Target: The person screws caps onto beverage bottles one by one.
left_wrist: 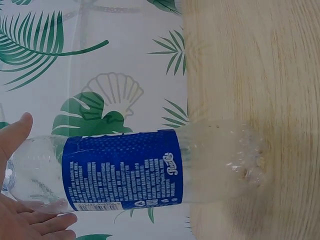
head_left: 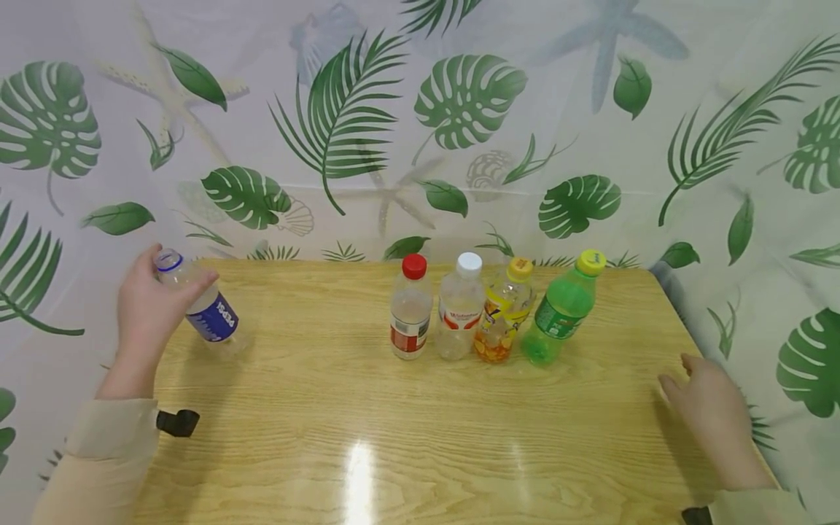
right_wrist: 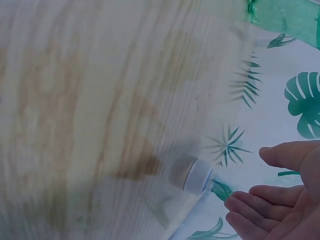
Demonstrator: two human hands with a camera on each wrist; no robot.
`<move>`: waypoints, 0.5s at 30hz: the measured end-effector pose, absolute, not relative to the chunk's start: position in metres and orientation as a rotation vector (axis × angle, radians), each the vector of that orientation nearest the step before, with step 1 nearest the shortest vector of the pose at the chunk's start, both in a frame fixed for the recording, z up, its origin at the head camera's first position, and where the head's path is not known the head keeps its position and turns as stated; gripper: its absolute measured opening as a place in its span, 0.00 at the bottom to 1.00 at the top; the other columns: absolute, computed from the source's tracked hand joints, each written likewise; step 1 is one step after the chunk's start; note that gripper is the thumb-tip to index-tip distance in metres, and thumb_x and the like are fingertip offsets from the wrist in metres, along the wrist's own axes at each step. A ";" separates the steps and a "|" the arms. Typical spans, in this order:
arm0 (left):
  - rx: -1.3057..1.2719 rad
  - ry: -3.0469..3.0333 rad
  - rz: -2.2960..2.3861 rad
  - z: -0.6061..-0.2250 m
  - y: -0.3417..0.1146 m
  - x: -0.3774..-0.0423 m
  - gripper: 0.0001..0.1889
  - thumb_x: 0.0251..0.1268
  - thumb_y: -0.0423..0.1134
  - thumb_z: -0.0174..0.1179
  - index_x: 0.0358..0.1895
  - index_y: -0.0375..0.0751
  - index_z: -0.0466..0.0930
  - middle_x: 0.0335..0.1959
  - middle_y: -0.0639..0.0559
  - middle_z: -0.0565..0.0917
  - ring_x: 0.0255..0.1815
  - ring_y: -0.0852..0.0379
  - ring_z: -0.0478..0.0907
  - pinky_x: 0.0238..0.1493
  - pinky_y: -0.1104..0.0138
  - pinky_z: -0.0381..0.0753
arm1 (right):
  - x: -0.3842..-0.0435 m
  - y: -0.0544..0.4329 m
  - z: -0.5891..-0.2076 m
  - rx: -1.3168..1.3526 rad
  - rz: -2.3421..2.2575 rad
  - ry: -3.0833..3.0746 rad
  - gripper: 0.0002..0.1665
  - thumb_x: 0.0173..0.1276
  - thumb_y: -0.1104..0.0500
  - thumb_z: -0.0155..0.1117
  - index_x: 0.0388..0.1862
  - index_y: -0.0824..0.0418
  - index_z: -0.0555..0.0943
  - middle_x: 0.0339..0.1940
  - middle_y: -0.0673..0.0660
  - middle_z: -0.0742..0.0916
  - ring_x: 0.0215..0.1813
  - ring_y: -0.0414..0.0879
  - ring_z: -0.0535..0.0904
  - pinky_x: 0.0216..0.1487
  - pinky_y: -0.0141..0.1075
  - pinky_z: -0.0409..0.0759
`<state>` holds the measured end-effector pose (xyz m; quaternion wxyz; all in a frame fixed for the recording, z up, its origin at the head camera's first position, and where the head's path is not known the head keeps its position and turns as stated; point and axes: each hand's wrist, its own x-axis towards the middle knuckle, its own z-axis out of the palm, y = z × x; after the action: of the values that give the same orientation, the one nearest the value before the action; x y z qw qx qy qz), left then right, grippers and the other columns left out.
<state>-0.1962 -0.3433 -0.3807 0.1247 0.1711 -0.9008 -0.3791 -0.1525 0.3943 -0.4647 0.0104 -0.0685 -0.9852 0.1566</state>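
Observation:
A clear Pepsi bottle (head_left: 213, 317) with a blue label and a blue ring round its neck stands at the left of the table. My left hand (head_left: 147, 302) is around its neck and shoulder, the thumb stretched past the near side. In the left wrist view, the thumb (left_wrist: 20, 132) points away from the bottle, and the loosely extended fingers (left_wrist: 55, 227) lie along its other side. Over the table's right edge, my right hand (head_left: 712, 408) holds nothing, its thumb and fingers apart.
Toward the back stand a red-capped bottle (head_left: 408, 306), a white-capped bottle (head_left: 457, 339), a yellow-capped bottle (head_left: 502, 321) and a green bottle (head_left: 564, 302). Behind the wooden table (head_left: 315, 408) hangs a leaf-patterned sheet (head_left: 367, 219). A small white cylinder (right_wrist: 198, 176) shows at the table edge.

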 end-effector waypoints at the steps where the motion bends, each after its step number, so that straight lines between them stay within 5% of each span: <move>1: 0.503 -2.633 -1.111 -0.382 -0.343 -0.196 0.56 0.71 0.61 0.67 0.87 0.35 0.44 0.85 0.29 0.55 0.83 0.25 0.57 0.79 0.33 0.61 | -0.152 0.395 -0.466 -0.212 0.479 -3.073 0.36 0.76 0.57 0.64 0.66 0.88 0.69 0.59 0.86 0.79 0.54 0.82 0.78 0.49 0.69 0.80; 15: 0.528 -2.616 -1.207 -0.398 -0.341 -0.191 0.51 0.69 0.63 0.67 0.82 0.32 0.56 0.81 0.28 0.64 0.82 0.27 0.62 0.76 0.32 0.67 | -0.153 0.406 -0.484 -0.203 0.358 -3.092 0.32 0.74 0.58 0.65 0.62 0.86 0.75 0.58 0.86 0.80 0.53 0.83 0.79 0.47 0.70 0.80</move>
<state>-0.1911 -0.3410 -0.3982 0.1061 0.1792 -0.8881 -0.4098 -0.1533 0.4059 -0.4839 0.0110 -0.0651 -0.9912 0.1147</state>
